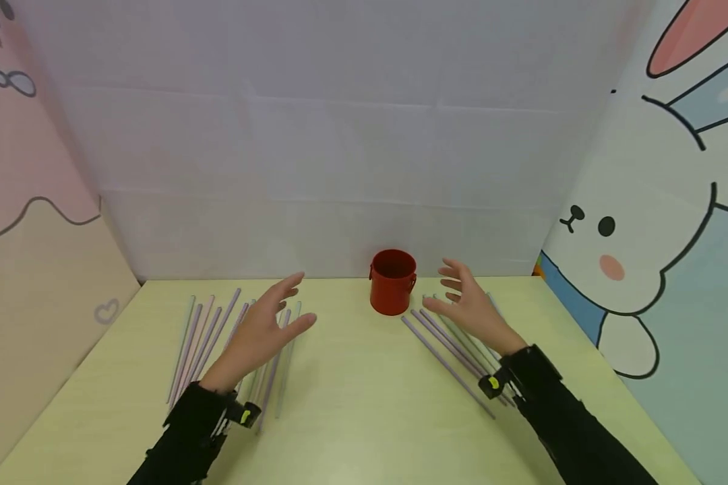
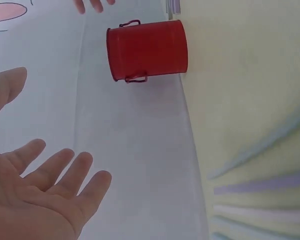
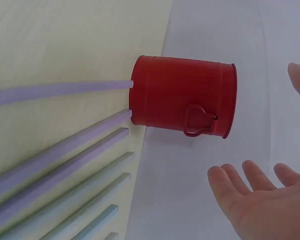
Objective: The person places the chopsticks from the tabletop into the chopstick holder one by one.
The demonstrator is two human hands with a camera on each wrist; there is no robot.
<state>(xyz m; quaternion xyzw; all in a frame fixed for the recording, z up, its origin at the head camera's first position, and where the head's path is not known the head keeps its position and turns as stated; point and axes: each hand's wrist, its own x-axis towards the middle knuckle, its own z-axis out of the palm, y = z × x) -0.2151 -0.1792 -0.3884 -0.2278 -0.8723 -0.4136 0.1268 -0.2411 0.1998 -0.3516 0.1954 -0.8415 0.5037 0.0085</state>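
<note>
A red bucket [image 1: 391,286] with small side handles stands upright at the back of the table, its rim facing up. My left hand [image 1: 264,335] hovers over a spread of pastel sticks [image 1: 201,343] on the left, fingers apart and holding nothing. On the other side my right hand [image 1: 474,309] is held just right of the bucket, above a second group of purple and green sticks [image 1: 445,367]. Its fingers are loosely bent with nothing between them. In the right wrist view, several sticks point toward the base of the bucket [image 3: 182,95].
The pale yellow table [image 1: 352,417] meets a white sheet [image 1: 340,148] along its back edge. A panel with a cartoon rabbit [image 1: 631,269] rises on the right, and a pink and cream panel [image 1: 36,283] on the left.
</note>
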